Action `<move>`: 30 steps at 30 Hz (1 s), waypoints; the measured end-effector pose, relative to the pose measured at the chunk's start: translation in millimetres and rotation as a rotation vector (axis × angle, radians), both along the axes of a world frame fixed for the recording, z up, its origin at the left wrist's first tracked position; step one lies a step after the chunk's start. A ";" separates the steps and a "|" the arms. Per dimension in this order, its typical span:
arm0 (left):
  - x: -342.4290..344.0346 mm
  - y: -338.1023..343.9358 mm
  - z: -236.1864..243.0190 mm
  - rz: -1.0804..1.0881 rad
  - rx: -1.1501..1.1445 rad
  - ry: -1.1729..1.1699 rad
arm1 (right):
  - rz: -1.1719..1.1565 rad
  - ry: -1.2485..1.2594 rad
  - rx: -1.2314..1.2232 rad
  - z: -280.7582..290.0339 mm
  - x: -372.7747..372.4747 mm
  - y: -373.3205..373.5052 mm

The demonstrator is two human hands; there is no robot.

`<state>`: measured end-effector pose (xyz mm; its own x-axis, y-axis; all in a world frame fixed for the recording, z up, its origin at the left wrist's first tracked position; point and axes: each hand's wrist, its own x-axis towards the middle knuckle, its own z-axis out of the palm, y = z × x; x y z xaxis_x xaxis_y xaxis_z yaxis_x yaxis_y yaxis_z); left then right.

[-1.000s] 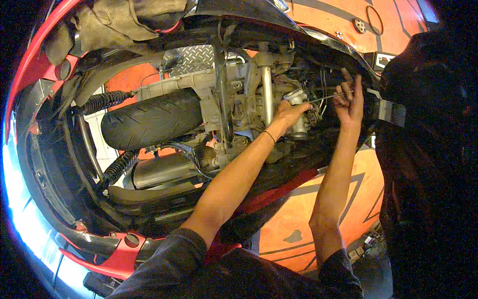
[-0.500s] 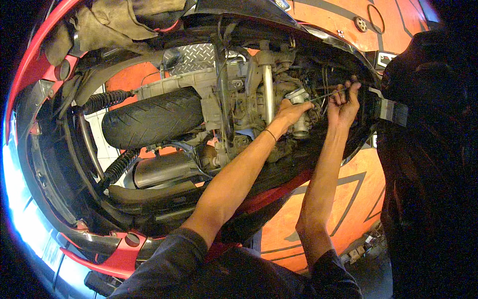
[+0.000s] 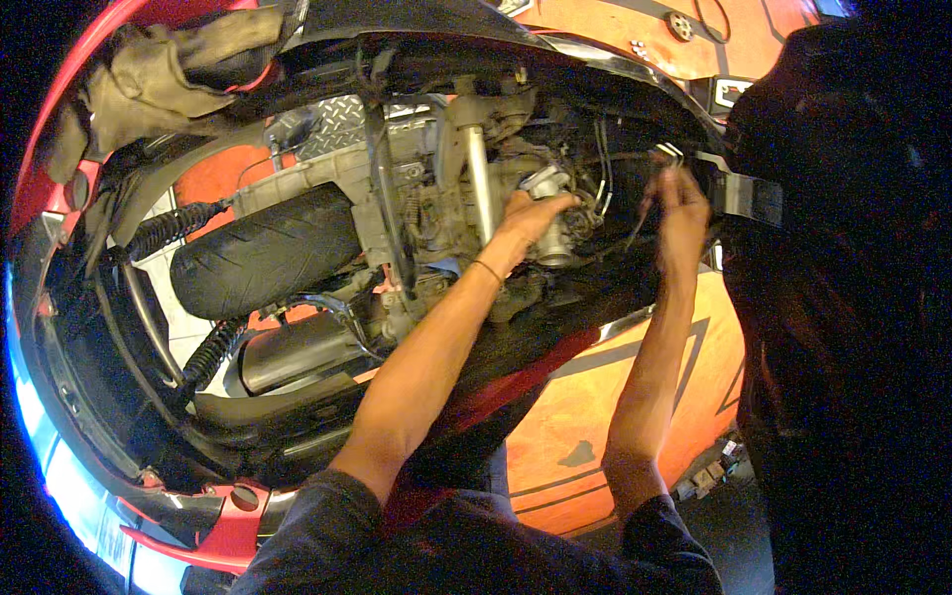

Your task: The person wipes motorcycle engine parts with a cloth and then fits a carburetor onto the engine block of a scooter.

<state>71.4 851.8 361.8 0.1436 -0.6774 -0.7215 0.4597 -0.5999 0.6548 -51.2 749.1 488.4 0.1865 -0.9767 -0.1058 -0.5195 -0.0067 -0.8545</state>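
My left hand (image 3: 535, 220) is closed over a silver-grey throttle body (image 3: 553, 243) in the engine bay of a scooter, its thumb lying across the top. To the right, my right hand (image 3: 682, 213) is raised with its fingers pinched, smeared a little by motion. It grips a thin dark cable (image 3: 641, 224) that hangs down beside the fingers. A shiny bent metal end (image 3: 670, 153) sticks up above the fingertips. Between the hands stand two thin bright metal tubes (image 3: 603, 164).
Left of the engine lie the rear tyre (image 3: 268, 248), a black muffler (image 3: 302, 355) and two shock absorbers (image 3: 177, 228). Gloves or rags (image 3: 149, 79) rest on the tail. A round part (image 3: 679, 26) and a belt (image 3: 716, 22) lie on the orange floor. A dark seat-like shape (image 3: 843, 297) fills the right.
My right hand has drawn back from the throttle body and turned upright, with the thin piece in its fingers. My left hand stays on the throttle body. The whole view has shifted.
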 end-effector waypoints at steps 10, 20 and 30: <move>8.6 -2.8 23.2 0.115 -0.040 0.479 | 0.444 0.279 -0.089 -22.0 -8.2 4.5; 4.7 -2.6 12.6 0.091 0.033 0.371 | 0.542 0.324 -0.111 -30.5 -7.2 -1.1; 6.8 -1.1 22.0 0.083 -0.021 0.389 | 0.569 0.345 -0.154 -33.5 -4.0 -1.7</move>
